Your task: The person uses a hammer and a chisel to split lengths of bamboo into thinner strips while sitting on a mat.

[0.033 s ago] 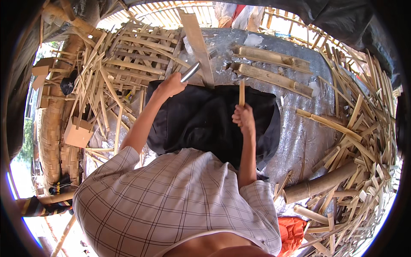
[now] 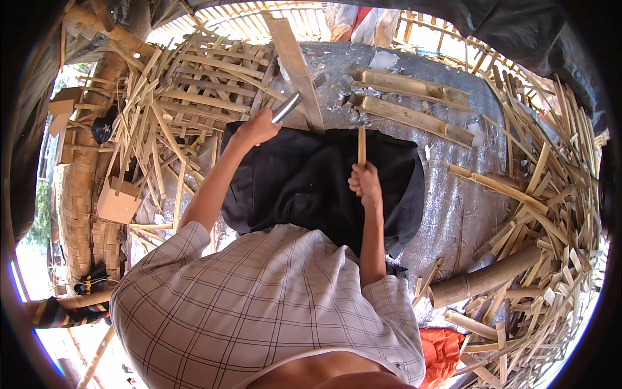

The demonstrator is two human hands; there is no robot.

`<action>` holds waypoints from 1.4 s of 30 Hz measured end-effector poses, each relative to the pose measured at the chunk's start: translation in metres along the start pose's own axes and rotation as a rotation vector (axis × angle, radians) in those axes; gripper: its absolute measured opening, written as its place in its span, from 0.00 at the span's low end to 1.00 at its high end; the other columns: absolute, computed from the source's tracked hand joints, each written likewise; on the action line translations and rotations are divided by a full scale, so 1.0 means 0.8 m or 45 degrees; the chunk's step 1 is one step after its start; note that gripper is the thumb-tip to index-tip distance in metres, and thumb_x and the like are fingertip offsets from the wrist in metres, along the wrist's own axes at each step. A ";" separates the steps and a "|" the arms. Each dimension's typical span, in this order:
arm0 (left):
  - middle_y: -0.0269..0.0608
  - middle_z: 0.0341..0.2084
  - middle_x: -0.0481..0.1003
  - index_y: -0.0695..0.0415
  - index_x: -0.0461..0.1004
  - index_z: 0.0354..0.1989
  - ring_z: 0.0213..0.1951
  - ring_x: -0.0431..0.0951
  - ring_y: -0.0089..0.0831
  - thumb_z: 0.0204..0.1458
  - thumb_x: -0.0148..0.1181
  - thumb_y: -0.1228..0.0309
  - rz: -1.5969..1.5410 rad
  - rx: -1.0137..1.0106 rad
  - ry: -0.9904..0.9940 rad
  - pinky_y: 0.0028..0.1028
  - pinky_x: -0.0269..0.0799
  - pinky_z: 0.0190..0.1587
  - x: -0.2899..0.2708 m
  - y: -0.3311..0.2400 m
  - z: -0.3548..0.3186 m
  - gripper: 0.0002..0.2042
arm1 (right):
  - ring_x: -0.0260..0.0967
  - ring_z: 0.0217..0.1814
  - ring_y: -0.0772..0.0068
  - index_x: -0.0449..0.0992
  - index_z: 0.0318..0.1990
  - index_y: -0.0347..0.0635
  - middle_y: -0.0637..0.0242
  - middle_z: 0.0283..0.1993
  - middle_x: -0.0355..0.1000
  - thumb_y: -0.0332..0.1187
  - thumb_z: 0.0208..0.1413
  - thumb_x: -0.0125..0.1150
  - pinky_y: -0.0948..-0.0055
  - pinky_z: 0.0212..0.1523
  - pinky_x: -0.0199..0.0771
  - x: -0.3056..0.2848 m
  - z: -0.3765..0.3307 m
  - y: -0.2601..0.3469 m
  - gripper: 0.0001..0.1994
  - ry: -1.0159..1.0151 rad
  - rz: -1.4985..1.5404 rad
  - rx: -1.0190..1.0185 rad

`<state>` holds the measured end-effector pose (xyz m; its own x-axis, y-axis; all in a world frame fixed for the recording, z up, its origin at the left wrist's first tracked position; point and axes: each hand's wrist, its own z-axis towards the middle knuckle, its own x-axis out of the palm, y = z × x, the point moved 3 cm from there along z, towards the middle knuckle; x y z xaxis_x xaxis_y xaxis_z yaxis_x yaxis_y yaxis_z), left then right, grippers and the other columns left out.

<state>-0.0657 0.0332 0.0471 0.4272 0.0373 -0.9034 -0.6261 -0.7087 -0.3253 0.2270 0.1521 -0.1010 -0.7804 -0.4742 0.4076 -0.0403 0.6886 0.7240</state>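
Note:
My left hand (image 2: 256, 128) is closed around a shiny, silver-coloured metal tool (image 2: 287, 107). Its far end reaches the edge of a long wooden board (image 2: 295, 65), which runs away from me; whether they touch I cannot tell. The tool's kind is unclear. In my right hand (image 2: 365, 183) I grip a short, pale wooden stick (image 2: 361, 146) that points away from me. Black cloth (image 2: 298, 172) is spread over my lap beneath both hands. The board's near end meets the cloth's far edge between my hands.
Two split bamboo lengths (image 2: 414, 120) lie on a silvery sheet (image 2: 447, 214) at the far right. Bamboo offcuts (image 2: 564, 259) are heaped along the right, beside a thick bamboo pole (image 2: 486, 277). At the left are bamboo strips (image 2: 162, 129) and a cardboard box (image 2: 118, 200).
My right hand has shifted slightly left and toward me with the stick. The left hand and its metal tool have moved a little left; the board's far end has also shifted slightly left.

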 end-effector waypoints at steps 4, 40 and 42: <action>0.34 0.13 0.66 0.65 0.67 0.39 0.10 0.64 0.24 0.57 0.65 0.63 -0.258 -0.096 0.144 0.29 0.59 0.11 -0.022 0.026 0.016 0.17 | 0.50 0.16 0.86 0.62 0.36 0.45 0.77 0.21 0.54 0.28 0.63 0.55 0.80 0.13 0.47 0.001 -0.001 -0.018 0.07 -0.076 -0.184 -0.002; 0.36 0.11 0.66 0.64 0.65 0.35 0.10 0.67 0.25 0.61 0.62 0.68 -0.994 0.117 0.308 0.30 0.62 0.12 0.074 -0.035 -0.039 0.14 | 0.68 0.36 0.29 0.68 0.40 0.35 0.39 0.29 0.71 0.36 0.65 0.59 0.43 0.34 0.63 0.063 -0.029 0.155 0.12 -0.004 -1.652 -1.027; 0.37 0.10 0.67 0.65 0.66 0.32 0.10 0.68 0.26 0.61 0.62 0.68 -0.911 0.128 0.314 0.30 0.63 0.13 0.095 -0.025 -0.036 0.14 | 0.68 0.35 0.30 0.68 0.38 0.34 0.41 0.27 0.70 0.35 0.66 0.59 0.44 0.33 0.63 0.072 -0.038 0.179 0.12 -0.063 -1.561 -0.999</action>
<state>-0.0015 0.0300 -0.0069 0.8769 0.2970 -0.3780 -0.1929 -0.5030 -0.8425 0.1952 0.2072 0.0430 -0.5284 -0.5019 -0.6848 -0.3516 -0.6048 0.7146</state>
